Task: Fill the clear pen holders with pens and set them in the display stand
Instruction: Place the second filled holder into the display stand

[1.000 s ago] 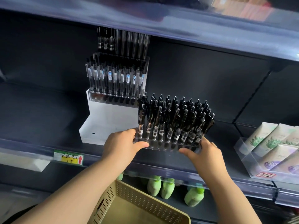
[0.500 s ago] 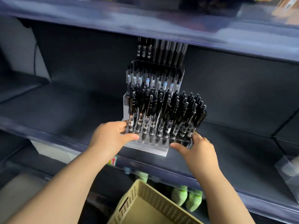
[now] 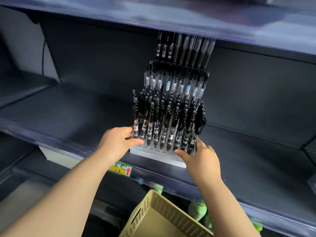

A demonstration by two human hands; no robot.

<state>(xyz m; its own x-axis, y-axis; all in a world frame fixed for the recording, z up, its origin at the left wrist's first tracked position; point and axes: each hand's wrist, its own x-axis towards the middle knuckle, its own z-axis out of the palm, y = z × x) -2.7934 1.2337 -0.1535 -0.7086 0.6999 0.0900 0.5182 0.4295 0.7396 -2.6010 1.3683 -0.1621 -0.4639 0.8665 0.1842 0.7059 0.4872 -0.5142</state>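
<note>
A clear pen holder (image 3: 154, 145) packed with several black pens (image 3: 164, 117) sits at the lowest front step of the white display stand (image 3: 159, 157). My left hand (image 3: 116, 142) grips the holder's left end, thumb along its front. My right hand (image 3: 200, 156) grips its right end, thumb under the front edge. Two more filled holders stand on the higher steps behind: a middle holder of clear-barrelled pens (image 3: 176, 86) and a top holder of dark pens (image 3: 184, 48) reaching up under the shelf above.
The stand rests on a dark shelf (image 3: 77, 113) with a yellow price tag (image 3: 120, 169) on its front rail. A beige perforated basket (image 3: 164, 218) sits below, close to my arms. Green bottles (image 3: 198, 211) stand on the lower shelf.
Both hands carried the filled holder leftward and back from the open shelf onto the stand's front step. The view shifted so the stand is now centred.
</note>
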